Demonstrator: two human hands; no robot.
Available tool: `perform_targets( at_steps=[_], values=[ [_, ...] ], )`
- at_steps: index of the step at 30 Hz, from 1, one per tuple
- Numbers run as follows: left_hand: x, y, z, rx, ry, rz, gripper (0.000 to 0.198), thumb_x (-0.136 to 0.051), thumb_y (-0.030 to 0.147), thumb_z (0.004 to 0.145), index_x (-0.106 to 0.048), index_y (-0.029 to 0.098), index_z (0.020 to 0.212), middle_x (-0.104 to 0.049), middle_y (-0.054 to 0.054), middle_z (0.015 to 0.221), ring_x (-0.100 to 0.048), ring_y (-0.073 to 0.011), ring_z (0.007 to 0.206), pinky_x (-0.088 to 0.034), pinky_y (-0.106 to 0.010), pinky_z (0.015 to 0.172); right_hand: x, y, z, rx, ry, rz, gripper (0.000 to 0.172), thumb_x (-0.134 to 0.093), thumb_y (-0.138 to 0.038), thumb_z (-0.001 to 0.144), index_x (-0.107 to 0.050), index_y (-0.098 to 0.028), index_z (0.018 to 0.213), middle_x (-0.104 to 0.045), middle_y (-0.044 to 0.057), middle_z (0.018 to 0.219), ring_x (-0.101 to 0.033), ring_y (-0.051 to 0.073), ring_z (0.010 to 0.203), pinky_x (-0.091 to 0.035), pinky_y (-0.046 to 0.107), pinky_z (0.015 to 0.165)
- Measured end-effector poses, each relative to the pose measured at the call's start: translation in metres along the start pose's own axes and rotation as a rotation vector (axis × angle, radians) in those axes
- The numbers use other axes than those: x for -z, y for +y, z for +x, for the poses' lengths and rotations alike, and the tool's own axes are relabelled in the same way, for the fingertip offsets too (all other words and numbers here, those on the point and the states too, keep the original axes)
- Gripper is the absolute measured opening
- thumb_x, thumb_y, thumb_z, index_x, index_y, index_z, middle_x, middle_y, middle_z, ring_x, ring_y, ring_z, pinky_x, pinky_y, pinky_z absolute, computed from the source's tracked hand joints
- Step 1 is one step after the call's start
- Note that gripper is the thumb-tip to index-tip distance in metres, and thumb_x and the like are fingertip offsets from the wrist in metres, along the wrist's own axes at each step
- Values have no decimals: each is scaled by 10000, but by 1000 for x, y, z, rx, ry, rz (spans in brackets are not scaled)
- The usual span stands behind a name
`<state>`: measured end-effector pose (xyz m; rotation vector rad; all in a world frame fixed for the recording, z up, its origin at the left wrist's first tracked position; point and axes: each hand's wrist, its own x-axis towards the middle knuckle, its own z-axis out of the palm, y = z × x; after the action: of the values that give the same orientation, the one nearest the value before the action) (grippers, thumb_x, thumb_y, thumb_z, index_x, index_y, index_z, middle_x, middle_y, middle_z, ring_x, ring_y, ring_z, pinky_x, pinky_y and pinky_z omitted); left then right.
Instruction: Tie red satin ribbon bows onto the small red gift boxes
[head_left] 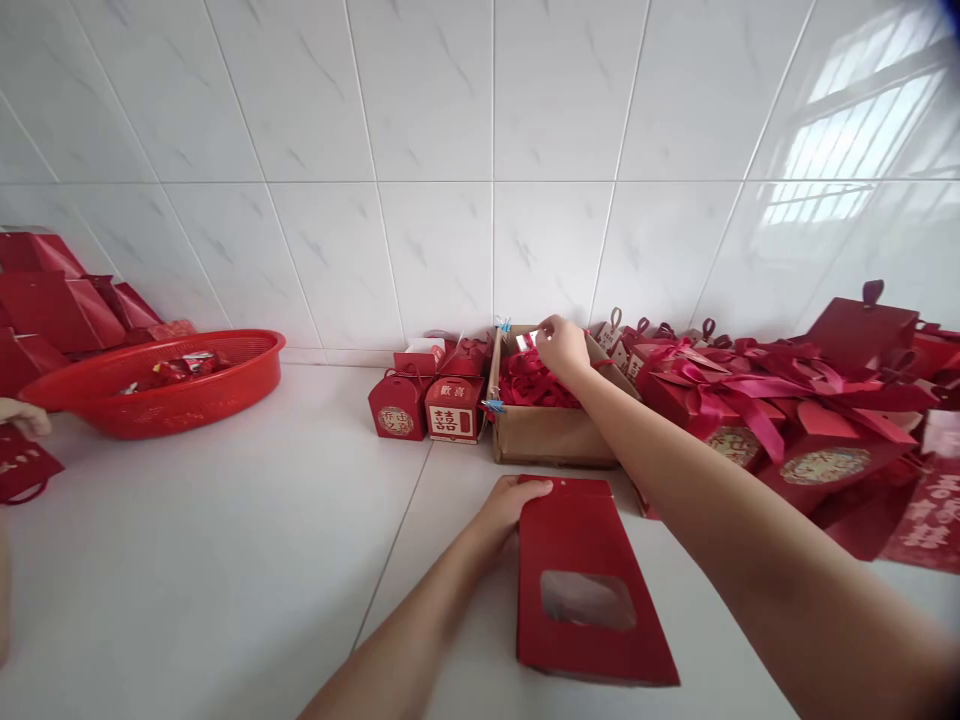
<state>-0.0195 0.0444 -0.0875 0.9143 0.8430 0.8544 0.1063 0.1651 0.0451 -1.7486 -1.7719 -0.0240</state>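
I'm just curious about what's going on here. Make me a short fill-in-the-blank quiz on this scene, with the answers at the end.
1. The left hand holds a packet with a clear window; the packet's colour is ____.
2. The right hand reaches over an open box made of ____.
3. In the picture, the shallow basin stands to the ____ of that open box.
4. The wall behind everything is covered in pale, shiny ____.

Missing words: red; cardboard; left; tiles.

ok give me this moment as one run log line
left hand: holds red windowed package | right hand: over ribbons in cardboard box | left of cardboard box: small red boxes
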Motion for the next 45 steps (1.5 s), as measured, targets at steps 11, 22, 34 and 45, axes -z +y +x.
perform_targets(
  at_steps=[11,22,34,45],
  values=[
    [6,-7,7,5,-29,-34,247,-699,289,605,-549,138,479,-527,10,470,-452,-98,457,-272,-248,501,-66,14,77,122,-456,-373,518,-552,-409,890,-423,-217,1354,-281,101,1484,-284,340,1336,-247,607,1058],
    [5,-2,2,25,-48,-36,253,-693,290,642,-560,139,489,-517,20,470,-434,-91,456,-260,-247,511,-66,25,66,170,-238,-460,398,-550,-361,900,-515,-169,1247,-403,106,1399,-398,296,1263,-335,544,1023],
    [6,-6,5,18,-32,-59,236,-744,325,586,-628,125,536,-589,-7,519,-500,-116,497,-309,-258,541,-58,45,62,-139,-135,-242,323,-559,-304,906,-543,-145,1187,-558,99,1194,-584,213,1013,-511,413,847],
    [5,-3,2,20,-30,-72,304,-788,364,558,-704,95,673,-672,-66,616,-586,-166,558,-384,-267,564,24,17,6,-94,379,202,245,-451,-190,840,-560,-142,1055,-608,99,952,-599,180,808,-483,318,740]
  ],
)
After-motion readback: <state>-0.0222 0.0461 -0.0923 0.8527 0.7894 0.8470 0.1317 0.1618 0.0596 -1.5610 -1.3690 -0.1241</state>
